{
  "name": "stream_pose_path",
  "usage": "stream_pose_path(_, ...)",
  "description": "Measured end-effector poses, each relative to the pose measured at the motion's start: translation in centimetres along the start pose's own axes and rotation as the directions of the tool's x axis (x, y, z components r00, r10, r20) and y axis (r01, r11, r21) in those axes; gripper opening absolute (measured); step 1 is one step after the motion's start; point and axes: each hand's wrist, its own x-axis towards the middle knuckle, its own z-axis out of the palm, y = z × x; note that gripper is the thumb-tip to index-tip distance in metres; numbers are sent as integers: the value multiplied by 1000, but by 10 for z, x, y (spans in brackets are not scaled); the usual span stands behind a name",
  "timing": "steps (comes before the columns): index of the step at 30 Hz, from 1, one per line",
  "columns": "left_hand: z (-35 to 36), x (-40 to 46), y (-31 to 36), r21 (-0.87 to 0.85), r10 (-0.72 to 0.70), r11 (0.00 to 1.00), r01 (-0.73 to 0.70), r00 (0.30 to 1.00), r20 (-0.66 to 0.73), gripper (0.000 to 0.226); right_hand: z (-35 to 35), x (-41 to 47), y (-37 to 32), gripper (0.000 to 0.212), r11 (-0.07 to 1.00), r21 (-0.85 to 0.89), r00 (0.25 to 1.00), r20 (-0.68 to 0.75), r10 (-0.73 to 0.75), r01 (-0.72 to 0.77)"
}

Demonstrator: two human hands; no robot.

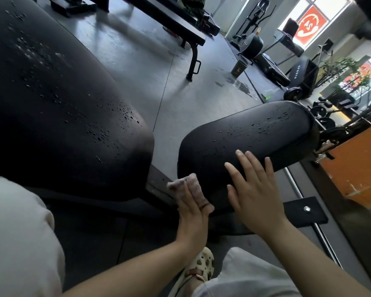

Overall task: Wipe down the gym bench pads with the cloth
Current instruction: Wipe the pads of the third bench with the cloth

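Two black bench pads carry water droplets: a large back pad (pixel 58 99) fills the left, and a smaller seat pad (pixel 251 133) lies at centre right. A pinkish cloth (pixel 185 185) lies against the near left end of the seat pad. My left hand (pixel 192 211) presses it there with straight fingers. On the near side of the seat pad my right hand (pixel 255 189) rests flat, fingers spread, holding nothing.
The bench's metal frame and bolted plate (pixel 304 211) run below the seat pad. An orange box (pixel 356 166) stands at right. A flat bench (pixel 180 24), a cup (pixel 239 68) beside a wet floor patch, and dumbbells (pixel 321 112) lie beyond. My sandalled foot (pixel 201 269) is below.
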Motion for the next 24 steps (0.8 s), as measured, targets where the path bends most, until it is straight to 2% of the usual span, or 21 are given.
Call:
stream_pose_path(2,3,0,-16,232,121,967,-105,991,-56,84,-3,-4,8,48,995,4,994,-51,101,-101)
stream_pose_path(4,2,6,-24,247,205,954,-171,971,-120,77,0,-8,12,48,984,21,979,-90,180,-179)
stream_pose_path(6,-6,15,-33,287,278,928,-238,955,-108,82,7,-10,14,48,977,45,970,-117,212,-208)
stream_pose_path(8,-17,24,-42,442,459,805,-395,887,-44,88,14,-11,14,47,975,78,967,-135,218,-209)
stream_pose_path(11,-29,35,-42,571,670,546,-613,729,141,77,19,-10,12,46,965,154,960,-150,237,-215)
stream_pose_path(13,-32,42,-32,569,724,420,-706,639,258,76,21,-9,12,45,952,218,955,-159,250,-213)
stream_pose_path(15,-32,46,-20,577,726,344,-741,600,336,72,22,-8,12,45,931,295,947,-168,274,-217)
stream_pose_path(18,-22,50,3,622,703,283,-730,599,384,59,20,-7,12,47,887,400,930,-175,322,-232)
stream_pose_path(20,-13,54,22,639,686,301,-708,626,370,52,17,-6,14,44,860,446,911,-195,364,-248)
stream_pose_path(24,7,71,62,633,644,344,-693,665,378,72,10,-7,31,39,752,573,811,-241,534,-325)
